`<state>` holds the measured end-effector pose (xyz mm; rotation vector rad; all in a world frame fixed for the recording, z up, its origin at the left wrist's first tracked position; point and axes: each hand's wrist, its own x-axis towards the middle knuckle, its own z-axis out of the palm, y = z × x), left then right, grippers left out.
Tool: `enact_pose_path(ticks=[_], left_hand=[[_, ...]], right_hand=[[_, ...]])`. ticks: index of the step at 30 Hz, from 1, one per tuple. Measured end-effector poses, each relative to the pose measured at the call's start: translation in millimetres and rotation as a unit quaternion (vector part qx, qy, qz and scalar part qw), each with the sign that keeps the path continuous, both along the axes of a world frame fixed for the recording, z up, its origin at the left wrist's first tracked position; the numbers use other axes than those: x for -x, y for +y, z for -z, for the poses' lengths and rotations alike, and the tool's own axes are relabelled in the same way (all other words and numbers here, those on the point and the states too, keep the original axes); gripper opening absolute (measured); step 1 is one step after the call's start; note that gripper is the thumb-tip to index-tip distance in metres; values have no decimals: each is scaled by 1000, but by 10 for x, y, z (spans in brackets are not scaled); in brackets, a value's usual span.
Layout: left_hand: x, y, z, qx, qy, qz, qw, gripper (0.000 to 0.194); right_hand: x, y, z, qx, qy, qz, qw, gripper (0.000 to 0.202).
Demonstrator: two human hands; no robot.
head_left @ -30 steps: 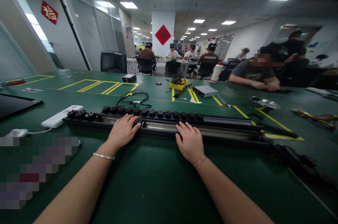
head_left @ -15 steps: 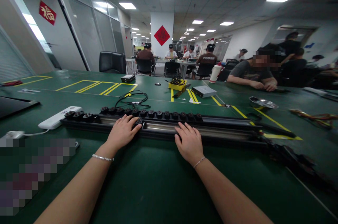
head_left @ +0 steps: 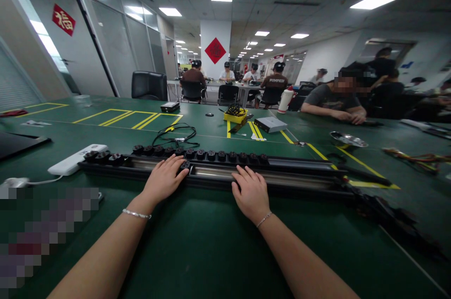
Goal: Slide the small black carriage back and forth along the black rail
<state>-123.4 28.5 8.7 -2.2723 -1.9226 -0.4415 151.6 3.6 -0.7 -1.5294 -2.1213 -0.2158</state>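
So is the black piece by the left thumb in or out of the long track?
In: the black piece sits within the long track, beside the left hand. I can't tell whether it's locked.

My left hand [head_left: 165, 179] hides a stretch of the rail [head_left: 218, 173], and I can't tell whether it grips the knob [head_left: 185, 164] by my thumb. My right hand [head_left: 251, 192] covers another stretch, its palm out of sight. The bottom edge cuts off both my forearms [head_left: 102, 247]. At lower left a panel [head_left: 45, 233] is pixelated and cut off. The dark parts [head_left: 398, 219] at right are too murky to make out.
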Motion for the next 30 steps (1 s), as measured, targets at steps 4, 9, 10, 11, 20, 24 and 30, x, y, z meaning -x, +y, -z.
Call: enact_pose_path(ticks=[4, 9, 10, 11, 20, 24, 30], left_hand=[[-26, 2, 23, 0, -4, 7, 1000, 53], [-58, -9, 27, 0, 1, 11, 1000, 53], [-58, -10, 28, 0, 2, 13, 1000, 54], [-57, -10, 29, -2, 3, 15, 1000, 54], [-113, -6, -22, -3, 10, 21, 1000, 52], [-135, 0, -50, 1, 9, 29, 1000, 52], [-137, 2, -54, 3, 9, 27, 1000, 53]], right_hand=[[0, 2, 5, -2, 0, -2, 1000, 33], [1, 3, 3, -3, -5, -1, 1000, 32], [1, 3, 4, -3, -5, 0, 1000, 32], [1, 4, 5, -3, -5, 0, 1000, 32], [-7, 10, 24, -6, 4, -3, 1000, 31], [0, 9, 25, -8, 2, 1, 1000, 31], [6, 6, 18, -6, 3, 0, 1000, 30]])
